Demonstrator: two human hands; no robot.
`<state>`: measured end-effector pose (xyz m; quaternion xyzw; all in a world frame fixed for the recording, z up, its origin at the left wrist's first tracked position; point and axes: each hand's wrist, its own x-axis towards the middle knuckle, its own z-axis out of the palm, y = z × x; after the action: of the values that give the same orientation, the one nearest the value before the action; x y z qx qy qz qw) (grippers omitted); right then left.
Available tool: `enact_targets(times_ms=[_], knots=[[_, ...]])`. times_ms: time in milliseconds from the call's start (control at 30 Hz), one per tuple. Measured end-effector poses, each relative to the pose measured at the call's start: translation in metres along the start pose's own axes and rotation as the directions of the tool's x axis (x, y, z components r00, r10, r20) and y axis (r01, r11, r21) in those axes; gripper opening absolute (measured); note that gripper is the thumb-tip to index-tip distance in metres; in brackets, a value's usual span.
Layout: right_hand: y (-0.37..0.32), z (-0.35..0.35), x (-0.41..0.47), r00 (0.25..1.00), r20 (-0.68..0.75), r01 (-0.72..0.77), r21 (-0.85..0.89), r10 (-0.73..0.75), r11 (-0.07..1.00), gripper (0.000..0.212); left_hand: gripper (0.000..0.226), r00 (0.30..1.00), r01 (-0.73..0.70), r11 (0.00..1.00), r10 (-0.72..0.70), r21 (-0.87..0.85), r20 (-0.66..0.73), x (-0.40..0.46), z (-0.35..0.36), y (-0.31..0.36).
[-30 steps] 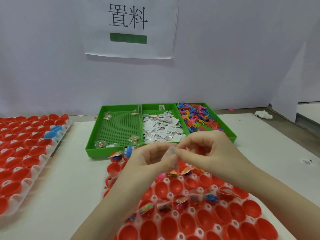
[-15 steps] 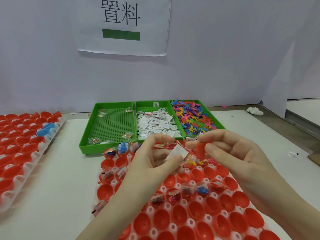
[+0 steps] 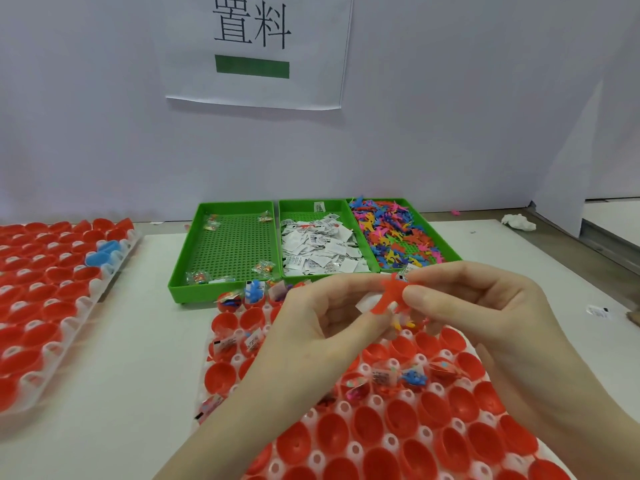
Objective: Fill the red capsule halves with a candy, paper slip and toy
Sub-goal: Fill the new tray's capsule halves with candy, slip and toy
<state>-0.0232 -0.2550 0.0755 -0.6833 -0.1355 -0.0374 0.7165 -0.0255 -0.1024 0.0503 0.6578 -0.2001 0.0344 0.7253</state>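
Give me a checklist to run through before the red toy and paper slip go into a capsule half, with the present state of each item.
1. Toy in hand: the red toy is pinched between the left hand and the right hand. Ok.
2. Paper slip in hand: a white paper slip shows behind the toy at the left fingers. Ok.
3. Candy in hand: none visible; the fingers may hide one. Cannot tell.
4. Empty capsule halves within reach: several stand open in the near tray below the hands. Ok.
5. Candy supply: the left green bin holds only a few candies. Not ok.
6. Firmness of the grip on the toy. Cannot tell.
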Motion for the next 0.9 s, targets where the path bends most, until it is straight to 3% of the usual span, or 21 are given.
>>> enact_targets(times_ms=[100, 300, 500, 633, 733, 900], knots=[[0.001, 0.0, 0.002, 1.0, -0.007, -0.003, -0.045, 0.003, 0.999, 0.028, 0.033, 1.0, 0.006, 0.999, -0.007, 0.037, 0.025, -0.001, -0.001, -0.002], [-0.001, -0.004, 0.005, 0.999, 0.042, -0.021, -0.139, 0.027, 0.99, 0.025, 0.025, 0.999, 0.001, 0.999, -0.003, 0.052, 0.033, -0.002, 0.0, -0.002], [-0.007, -0.017, 0.009, 0.987, 0.133, -0.062, -0.235, 0.095, 0.97, 0.036, 0.036, 0.998, -0.027, 0.994, 0.033, 0.103, -0.058, 0.004, 0.012, -0.006], [-0.009, -0.028, 0.009, 0.993, 0.098, -0.044, -0.256, 0.071, 0.966, 0.027, 0.047, 0.999, -0.022, 0.969, 0.032, 0.246, -0.038, 0.018, 0.026, -0.009], [-0.005, -0.044, 0.011, 0.996, 0.036, -0.074, -0.268, 0.087, 0.961, 0.02, 0.046, 0.999, -0.007, 0.898, -0.009, 0.441, 0.034, 0.029, 0.038, -0.011], [0.024, -0.081, 0.011, 0.968, -0.126, -0.251, -0.427, 0.218, 0.869, 0.015, 0.035, 0.982, -0.032, 0.637, -0.122, 0.77, 0.142, 0.031, 0.04, -0.021]])
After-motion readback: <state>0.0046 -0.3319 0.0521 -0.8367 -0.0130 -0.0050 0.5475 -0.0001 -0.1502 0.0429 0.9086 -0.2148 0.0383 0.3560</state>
